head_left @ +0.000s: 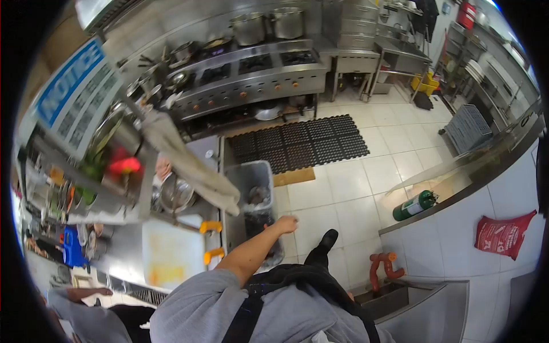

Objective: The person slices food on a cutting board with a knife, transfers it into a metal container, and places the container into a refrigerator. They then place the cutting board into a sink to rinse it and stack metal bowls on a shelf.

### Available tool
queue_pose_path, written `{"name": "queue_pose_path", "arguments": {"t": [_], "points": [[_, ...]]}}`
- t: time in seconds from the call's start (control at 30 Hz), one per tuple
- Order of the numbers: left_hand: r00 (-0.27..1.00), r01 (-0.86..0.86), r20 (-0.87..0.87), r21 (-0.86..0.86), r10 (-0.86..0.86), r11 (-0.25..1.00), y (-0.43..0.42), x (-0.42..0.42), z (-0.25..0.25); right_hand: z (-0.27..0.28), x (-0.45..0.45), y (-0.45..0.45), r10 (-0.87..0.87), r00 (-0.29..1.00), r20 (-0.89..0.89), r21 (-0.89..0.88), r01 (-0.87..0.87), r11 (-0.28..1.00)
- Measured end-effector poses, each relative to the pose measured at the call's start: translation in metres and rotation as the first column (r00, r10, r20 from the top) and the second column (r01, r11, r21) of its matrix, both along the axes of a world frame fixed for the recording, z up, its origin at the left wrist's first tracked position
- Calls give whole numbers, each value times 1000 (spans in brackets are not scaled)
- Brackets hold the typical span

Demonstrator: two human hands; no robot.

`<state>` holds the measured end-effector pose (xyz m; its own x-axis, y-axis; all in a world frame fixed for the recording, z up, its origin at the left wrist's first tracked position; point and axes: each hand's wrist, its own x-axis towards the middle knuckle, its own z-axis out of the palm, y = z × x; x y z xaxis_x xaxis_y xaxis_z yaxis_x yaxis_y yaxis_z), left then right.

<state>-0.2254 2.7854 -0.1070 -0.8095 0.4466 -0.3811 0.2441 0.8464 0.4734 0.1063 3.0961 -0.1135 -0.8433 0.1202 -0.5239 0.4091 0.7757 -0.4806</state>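
Note:
My left hand (pixel 289 224) is stretched out over the white tiled floor, its fingers curled closed with nothing showing in them. Just left of it stands a grey plastic bin (pixel 273 171) with dark and clear contents. Two knives with yellow-orange handles (pixel 210 227) jut past the edge of the counter near my left forearm. Beside them lies a white cutting board (pixel 166 251) with yellow stains. Of my right hand (pixel 350 295), only a sliver of skin shows past my dark apron; its fingers are hidden.
A steel stove (pixel 246 94) with large pots lines the back wall. A black rubber mat (pixel 297 143) covers the floor before it. Right are a green gas cylinder (pixel 414 206), a grey crate (pixel 466 130) and orange-red pipes (pixel 387 266). Another person (pixel 86 308) stands lower left.

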Motion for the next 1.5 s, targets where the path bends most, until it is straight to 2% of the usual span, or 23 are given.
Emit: {"name": "queue_pose_path", "arguments": {"t": [0.1, 0.13, 0.17, 0.2, 0.23, 0.27, 0.3, 0.33, 0.4, 0.53, 0.57, 0.63, 0.83, 0.9, 0.97, 1.03, 1.07, 1.1, 1.13, 1.17, 1.27, 1.33, 1.5], "points": [[938, 65, 342, -346, 61, 936, -46, -14, -83, -3, -56, 46, -72, 997, 6, -29, 72, 997], [955, 243, 249, -343, -162, 907, -65, -9, -105, -5, -76, 73, -48, 999, 0, -59, 48, 997], [867, 493, 321, -439, -382, 751, -62, -8, -52, -7, -98, 99, -63, 998, -19, -56, 62, 996], [944, 294, -14, -415, -330, 861, -89, 8, -90, -7, -119, 126, -87, 996, 4, 58, 87, 995], [819, 561, 317, -272, -478, 782, -113, 0, -127, -8, -143, 154, -141, 989, 36, 35, 140, 990], [826, 552, 312, -278, -470, 786, -105, -11, -115, -6, -167, 182, -195, 978, 67, 16, 195, 981], [888, 181, 459, -284, -33, 941, -99, -3, -92, 4, -205, 207, -256, 958, 126, -136, 272, 953], [714, -226, 574, -353, 401, 908, -99, 5, -82, 20, -244, 222, -186, 968, 169, 122, 167, 978], [608, -353, 587, -404, 535, 844, -87, -12, -81, 19, -313, 258, -56, 970, 235, 372, -36, 927], [479, -674, 585, -231, 654, 701, -40, -47, -87, 2, -446, 302, 124, 957, -261, 393, -12, 919], [466, -690, 595, -220, 655, 690, -26, -64, -91, 14, -476, 293, 59, 901, -430, 267, 64, 962], [527, -565, 643, -224, 556, 794, -4, -104, -98, -7, -530, 283, -77, 946, -314, 66, 103, 993], [558, -488, 628, -281, 543, 826, 42, -230, -114, 12, -633, 238, 282, 952, -122, 174, -259, 950], [610, -350, 618, -351, 496, 868, 36, -291, -119, 21, -658, 256, 252, 957, -142, 158, -230, 960], [484, -501, 541, -472, 687, 725, 34, -351, -125, 41, -687, 278, 2, 980, -197, 21, 2, 1000], [574, -744, 464, -49, 675, 666, 23, -424, -150, 22, -723, 314, -129, 962, -239, 155, 169, 973], [710, -624, 375, -60, 597, 779, 24, -470, -140, -21, -716, 354, -157, 949, -272, 250, 227, 941], [823, -496, 270, -89, 500, 864, 25, -519, -126, -14, -721, 372, -349, 911, -220, 10, 359, 933], [961, -66, 214, -428, 172, 901, 39, -594, -107, -27, -723, 384, -375, 853, -364, 62, 423, 904], [972, 30, 221, -451, 79, 892, 48, -644, -96, 30, -739, 368, -519, 813, -264, -15, 534, 845], [934, -198, 260, -194, 245, 961, 121, -787, -66, 7, -728, 374, -680, 691, -243, 23, 705, 708], [745, -645, 318, 119, 586, 755, 187, -837, -20, -1, -735, 370, -576, 800, -167, 267, 599, 755], [760, -561, 404, 14, 509, 828, 285, -928, -41, -65, -778, 374, -306, 888, 344, 351, 181, 919]]}}
